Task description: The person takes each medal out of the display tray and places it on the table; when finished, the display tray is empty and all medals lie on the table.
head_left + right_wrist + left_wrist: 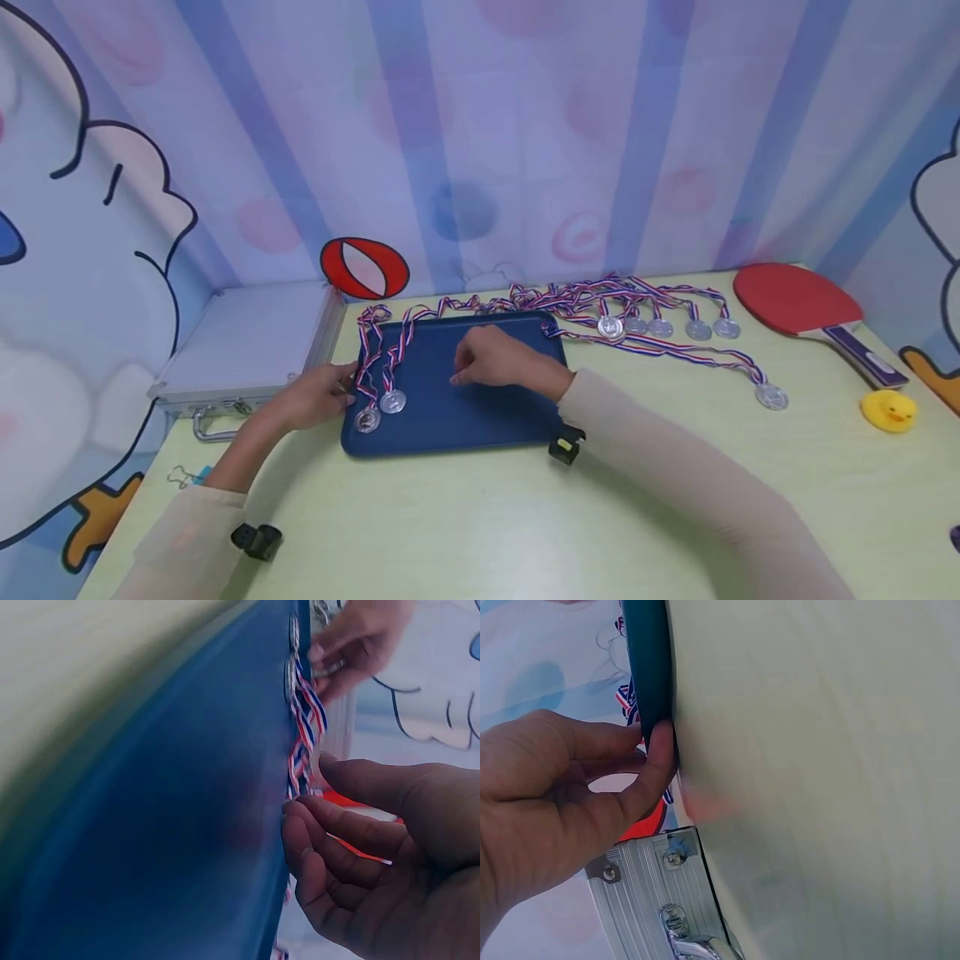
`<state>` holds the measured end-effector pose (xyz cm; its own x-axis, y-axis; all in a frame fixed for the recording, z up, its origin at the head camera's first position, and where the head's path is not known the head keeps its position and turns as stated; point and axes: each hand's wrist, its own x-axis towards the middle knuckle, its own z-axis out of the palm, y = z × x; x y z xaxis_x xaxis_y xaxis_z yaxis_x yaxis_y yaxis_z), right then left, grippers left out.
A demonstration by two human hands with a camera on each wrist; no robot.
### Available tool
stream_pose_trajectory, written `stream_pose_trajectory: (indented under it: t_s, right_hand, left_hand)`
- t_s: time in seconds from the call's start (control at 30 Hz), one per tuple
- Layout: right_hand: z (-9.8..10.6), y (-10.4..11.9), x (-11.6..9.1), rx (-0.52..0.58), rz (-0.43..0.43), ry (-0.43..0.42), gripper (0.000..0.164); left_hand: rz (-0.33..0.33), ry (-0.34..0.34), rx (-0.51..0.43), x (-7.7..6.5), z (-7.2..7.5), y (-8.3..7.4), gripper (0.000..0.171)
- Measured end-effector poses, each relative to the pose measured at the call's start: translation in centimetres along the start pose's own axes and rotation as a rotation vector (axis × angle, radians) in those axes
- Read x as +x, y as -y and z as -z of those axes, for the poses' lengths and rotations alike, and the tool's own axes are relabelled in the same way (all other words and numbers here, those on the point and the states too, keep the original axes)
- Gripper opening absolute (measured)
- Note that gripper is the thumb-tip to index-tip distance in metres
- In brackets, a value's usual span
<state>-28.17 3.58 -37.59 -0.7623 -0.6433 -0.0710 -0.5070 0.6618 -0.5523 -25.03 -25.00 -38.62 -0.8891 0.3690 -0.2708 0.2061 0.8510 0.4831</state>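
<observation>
Medals (393, 402), two silver ones, are lying on the left side of a blue tray (457, 425), with red, white and blue ribbons (367, 358) trailing off toward the back. As for the hands: the left hand (318, 398) has the tray's left rim pinched between thumb and fingers, which the left wrist view shows nicely. The right hand (498, 358) is over the middle of the tray with nothing in it, fingers loosely bent and a narrow gap to the thumb.

There's a tangle of more ribbons behind the tray, with a row of other medals (660, 327) on the worktop (450, 533) off to the right, plus a lone medal (772, 396) nearer the front. Also around: a silver case (247, 337) left of the tray, and a red paddle (795, 297) with a yellow duck (888, 411) by its handle over on the right.
</observation>
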Motion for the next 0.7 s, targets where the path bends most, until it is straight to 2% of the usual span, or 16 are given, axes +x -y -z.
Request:
stream_pose_trajectory:
  t_s: [0.1,0.27,0.47,0.57,0.7]
  right_hand:
    - [-0.9,1.4,1.6,-0.02,0.011,0.023,0.017]
    - [-2.3,3.3,4.0,-0.005,0.029,0.053,0.03]
    - [-3.9,4.9,6.4,-0.01,-0.037,0.042,0.047]
    - [-4.5,5.7,7.1,-0.016,-0.101,-0.015,0.043]
    - [-5.0,6.5,7.5,-0.024,-0.197,-0.088,0.024]
  left_hand:
    - [-0.004,-0.003,-0.001,-0.1,0.0,0.1,0.058]
    - [-0.001,-0.005,-0.015,-0.2,-0.1,0.5,0.059]
    - [-0.025,-0.006,-0.031,-0.3,-0.2,0.5,0.058]
    - [-0.049,-0.014,-0.019,-0.4,-0.1,0.4,0.058]
    - [-0.047,-0.018,-0.007,-0.4,0.2,0.1,0.057]
